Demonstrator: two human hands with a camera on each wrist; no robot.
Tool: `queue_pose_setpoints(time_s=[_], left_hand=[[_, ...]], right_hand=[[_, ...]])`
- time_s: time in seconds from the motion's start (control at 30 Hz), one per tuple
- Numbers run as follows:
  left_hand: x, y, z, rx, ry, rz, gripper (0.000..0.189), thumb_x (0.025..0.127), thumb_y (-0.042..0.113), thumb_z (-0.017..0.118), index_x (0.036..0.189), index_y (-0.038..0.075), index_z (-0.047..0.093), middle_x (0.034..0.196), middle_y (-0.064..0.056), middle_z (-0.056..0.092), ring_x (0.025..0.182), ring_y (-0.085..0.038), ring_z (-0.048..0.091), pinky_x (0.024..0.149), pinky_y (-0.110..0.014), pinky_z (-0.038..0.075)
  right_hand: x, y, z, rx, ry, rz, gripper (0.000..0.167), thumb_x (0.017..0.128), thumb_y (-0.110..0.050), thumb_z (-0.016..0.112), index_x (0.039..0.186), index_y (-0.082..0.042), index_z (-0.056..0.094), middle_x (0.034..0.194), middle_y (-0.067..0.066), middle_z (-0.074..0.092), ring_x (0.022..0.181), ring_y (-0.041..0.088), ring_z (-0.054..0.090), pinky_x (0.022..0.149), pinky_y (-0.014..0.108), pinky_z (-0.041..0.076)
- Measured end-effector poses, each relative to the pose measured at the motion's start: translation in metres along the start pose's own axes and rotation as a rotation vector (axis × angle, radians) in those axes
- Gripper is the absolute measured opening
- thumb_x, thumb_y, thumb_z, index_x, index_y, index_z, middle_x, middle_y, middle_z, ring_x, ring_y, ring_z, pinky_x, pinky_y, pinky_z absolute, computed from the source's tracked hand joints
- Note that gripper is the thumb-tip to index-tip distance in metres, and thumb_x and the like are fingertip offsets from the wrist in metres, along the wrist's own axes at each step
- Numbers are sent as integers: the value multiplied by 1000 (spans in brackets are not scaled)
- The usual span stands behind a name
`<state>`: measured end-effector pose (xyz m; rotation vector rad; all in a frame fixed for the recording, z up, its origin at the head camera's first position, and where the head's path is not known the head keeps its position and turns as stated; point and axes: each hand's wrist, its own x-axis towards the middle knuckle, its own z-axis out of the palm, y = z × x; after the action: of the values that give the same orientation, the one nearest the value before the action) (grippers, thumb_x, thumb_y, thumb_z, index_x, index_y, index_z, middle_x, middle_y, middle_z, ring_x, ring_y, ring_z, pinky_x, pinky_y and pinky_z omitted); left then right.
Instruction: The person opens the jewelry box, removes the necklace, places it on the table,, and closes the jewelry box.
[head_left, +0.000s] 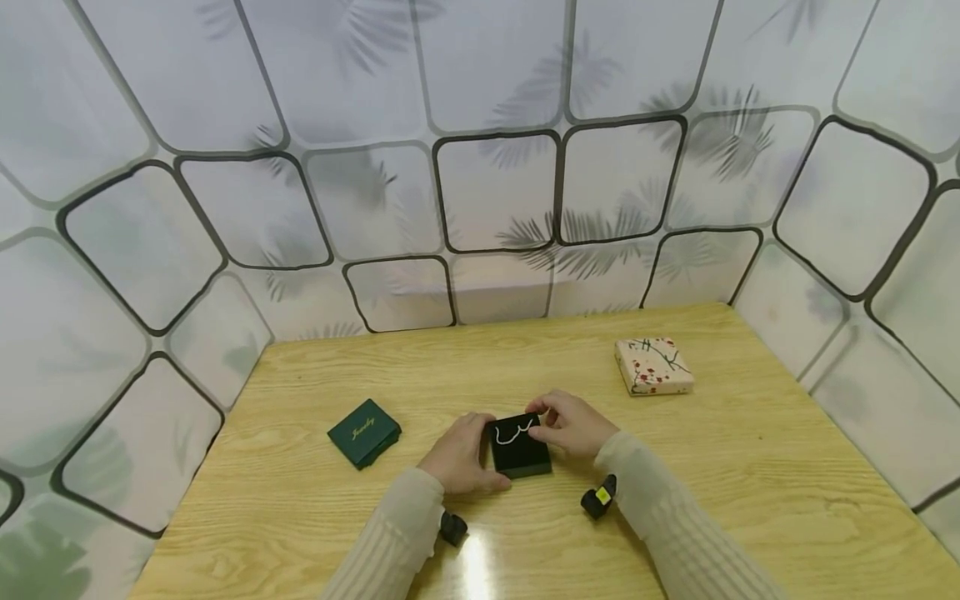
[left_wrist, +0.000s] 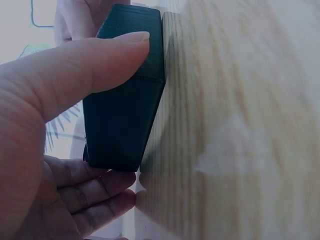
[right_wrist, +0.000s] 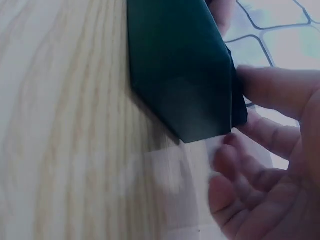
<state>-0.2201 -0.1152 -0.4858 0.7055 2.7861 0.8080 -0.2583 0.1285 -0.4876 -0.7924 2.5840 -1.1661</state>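
Observation:
A small dark green jewelry box (head_left: pixel 532 471) sits on the table between both hands, its lid off. Inside lies a black insert (head_left: pixel 517 450) with a thin silver chain (head_left: pixel 511 438) draped across its upper part. My left hand (head_left: pixel 460 456) holds the box by its left side, thumb (left_wrist: pixel 120 55) on the near wall and fingers around the far corner. At the upper right corner, my right hand (head_left: pixel 573 423) pinches the black insert (right_wrist: pixel 239 100), whose edge stands a little above the box rim. The chain's right end runs close to the right fingertips; whether they touch it is unclear.
A dark green lid (head_left: pixel 364 432) marked "Jewelry" lies to the left on the wooden table (head_left: pixel 300 533). At the back right rests a pale box (head_left: pixel 654 367) with a red blossom pattern. A patterned curtain (head_left: pixel 495 192) surrounds the table's back and sides.

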Motion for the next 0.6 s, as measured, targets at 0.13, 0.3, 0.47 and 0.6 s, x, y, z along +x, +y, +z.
queue_pose_setpoints(time_s=[0.13,0.3,0.47,0.6], left_hand=[[0,1,-1,-9,3,-2,92,68,47,85,138,4,43,127,-7,52,117,-22,50,99,-40,42],[-1,1,-1,-7,9,1,91,67,47,86,137,5,44,126,-6,52,116,-21,50,99,-40,42],[-1,-1,-1,-8,8,2,93,67,47,86,138,4,44,128,-8,52,117,-22,50,100,-41,42],[-1,-2,-2,-10,8,-5,94,68,47,85,139,4,43,130,-9,51,119,-24,49,100,-42,41]], right_hand=[[-1,4,-4,46,-72,13,41,92,-29,67,127,-10,56,115,3,62,99,17,60,84,39,50],[-5,3,-11,92,-157,29,67,84,-34,76,137,-6,47,126,7,57,109,24,57,89,46,46],[-8,6,-11,87,-206,16,91,73,-34,85,145,-6,37,133,9,50,114,25,52,95,48,40],[-9,8,-8,90,-228,4,101,69,-31,88,148,-4,31,132,9,47,114,25,48,97,46,37]])
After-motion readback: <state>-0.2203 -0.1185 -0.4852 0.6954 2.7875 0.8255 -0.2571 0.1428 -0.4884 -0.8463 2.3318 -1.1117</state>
